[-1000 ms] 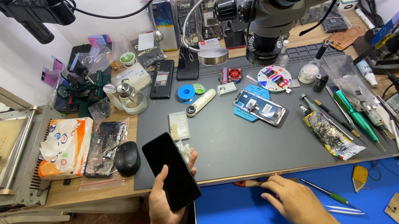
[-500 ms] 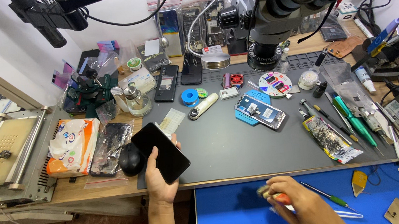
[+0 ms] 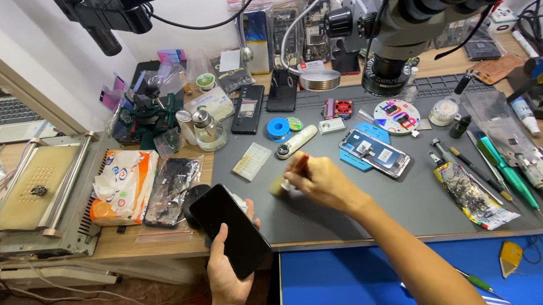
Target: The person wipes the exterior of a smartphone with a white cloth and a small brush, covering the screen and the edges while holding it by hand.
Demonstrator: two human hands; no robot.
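At about six o'clock, nearest the camera, the left hand [image 3: 229, 273] cradles a black, glossy slab of a smartphone [image 3: 230, 229], fingers wrapped along its edges and thumb pressed to its side, holding it screen-up over the front lip of the grey rubber work mat [image 3: 359, 204]. The glass looks dark, whole and unlit; no crack or opened seam shows from here, so as far as can be judged the phone has not been opened yet.

Just past it, toward the middle of the mat, the right hand [image 3: 319, 182] is closed in a pinch around a small tool with an orange-brown handle [image 3: 300, 164] and a pale tip, which sits just above or on the mat; I cannot tell which. The tool is in hand but well apart from the phone, so the work on it seems barely begun.

At one o'clock lies a stripped phone frame on a blue pad [image 3: 375, 153]. At ten o'clock rests a white-and-orange tissue pack [image 3: 124, 184]. Farthest, at twelve to one o'clock, stands the grey stereo microscope [image 3: 418, 6].
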